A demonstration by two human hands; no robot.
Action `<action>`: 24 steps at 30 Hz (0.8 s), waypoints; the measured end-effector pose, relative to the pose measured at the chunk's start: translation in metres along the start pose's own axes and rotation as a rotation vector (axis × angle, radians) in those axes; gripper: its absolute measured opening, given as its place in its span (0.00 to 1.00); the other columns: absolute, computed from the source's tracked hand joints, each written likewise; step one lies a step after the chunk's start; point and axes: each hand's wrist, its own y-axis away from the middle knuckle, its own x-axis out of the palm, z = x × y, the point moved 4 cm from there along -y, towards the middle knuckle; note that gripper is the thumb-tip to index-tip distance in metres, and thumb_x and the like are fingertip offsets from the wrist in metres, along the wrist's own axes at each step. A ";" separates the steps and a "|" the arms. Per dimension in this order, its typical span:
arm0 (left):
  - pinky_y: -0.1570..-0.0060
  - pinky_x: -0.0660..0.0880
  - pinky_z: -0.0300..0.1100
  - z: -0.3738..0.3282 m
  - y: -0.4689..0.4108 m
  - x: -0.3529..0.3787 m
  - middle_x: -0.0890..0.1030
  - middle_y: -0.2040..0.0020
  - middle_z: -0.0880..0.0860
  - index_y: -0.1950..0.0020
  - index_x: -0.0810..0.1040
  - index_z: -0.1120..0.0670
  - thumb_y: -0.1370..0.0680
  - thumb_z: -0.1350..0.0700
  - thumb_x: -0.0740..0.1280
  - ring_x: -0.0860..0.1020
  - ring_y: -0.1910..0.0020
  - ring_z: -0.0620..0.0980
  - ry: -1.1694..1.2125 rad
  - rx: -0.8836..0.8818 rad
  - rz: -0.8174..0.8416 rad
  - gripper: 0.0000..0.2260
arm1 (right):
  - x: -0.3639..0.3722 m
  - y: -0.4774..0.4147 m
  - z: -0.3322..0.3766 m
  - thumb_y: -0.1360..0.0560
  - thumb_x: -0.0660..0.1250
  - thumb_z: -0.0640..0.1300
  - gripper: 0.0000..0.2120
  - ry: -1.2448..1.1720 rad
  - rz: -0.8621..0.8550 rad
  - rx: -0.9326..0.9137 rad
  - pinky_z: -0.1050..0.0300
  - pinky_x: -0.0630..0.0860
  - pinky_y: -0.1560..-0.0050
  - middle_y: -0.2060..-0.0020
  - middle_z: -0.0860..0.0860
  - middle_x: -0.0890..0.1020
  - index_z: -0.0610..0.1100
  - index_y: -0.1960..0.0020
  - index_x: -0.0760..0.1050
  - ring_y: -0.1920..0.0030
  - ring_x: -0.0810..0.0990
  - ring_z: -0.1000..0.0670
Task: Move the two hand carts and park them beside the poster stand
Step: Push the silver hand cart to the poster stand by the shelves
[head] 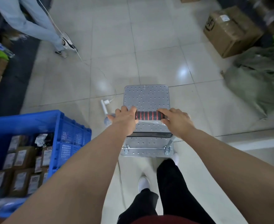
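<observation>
Gripping the striped foam handle at its two ends, the left hand and the right hand are both curled closed around the bar, with the bare middle of the grip showing between them. That handle runs left to right across the view, and the hand cart it belongs to stretches away from the hands toward the far side, its long axis pointing straight ahead over the tiled floor. The perforated metal deck carries nothing. Both hands sit about equally near the cart, so a push would probably go evenly through both arms. Just left of the deck a white cable trails down to a plug lying on the floor near the cart's left edge, and I judge a wheel could catch it if the cart drifts left. Nearer on the left stands a blue crate filled with small boxes. Far left, another person stands on the tiles; far right lie a cardboard box and a grey-green bundle. No poster stand or second cart is visible.
</observation>
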 end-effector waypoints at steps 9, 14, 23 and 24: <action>0.38 0.64 0.65 -0.021 -0.109 -0.051 0.69 0.41 0.54 0.37 0.65 0.47 0.21 0.49 0.62 0.68 0.40 0.58 0.003 -0.014 0.007 0.14 | -0.037 -0.116 -0.039 0.20 0.53 0.53 0.15 0.085 -0.022 -0.007 0.44 0.68 0.40 0.47 0.50 0.76 0.61 0.35 0.58 0.44 0.74 0.45; 0.37 0.63 0.64 -0.034 -0.174 -0.085 0.67 0.38 0.54 0.37 0.65 0.45 0.20 0.48 0.61 0.67 0.39 0.58 0.040 -0.052 0.007 0.13 | -0.068 -0.187 -0.058 0.20 0.55 0.51 0.14 0.057 -0.023 -0.051 0.45 0.69 0.42 0.48 0.49 0.77 0.59 0.35 0.61 0.46 0.75 0.45; 0.37 0.62 0.62 -0.053 -0.263 -0.131 0.67 0.38 0.54 0.37 0.66 0.46 0.20 0.47 0.60 0.67 0.40 0.57 0.063 -0.032 -0.023 0.12 | -0.109 -0.286 -0.083 0.20 0.56 0.49 0.17 0.077 -0.003 -0.039 0.47 0.67 0.40 0.46 0.48 0.77 0.57 0.32 0.62 0.44 0.73 0.45; 0.37 0.62 0.63 -0.054 -0.274 -0.137 0.68 0.38 0.54 0.37 0.66 0.46 0.20 0.47 0.60 0.67 0.40 0.57 0.066 -0.020 -0.021 0.12 | -0.114 -0.297 -0.085 0.20 0.57 0.49 0.17 0.069 -0.005 -0.035 0.47 0.67 0.41 0.47 0.48 0.77 0.56 0.32 0.63 0.44 0.74 0.45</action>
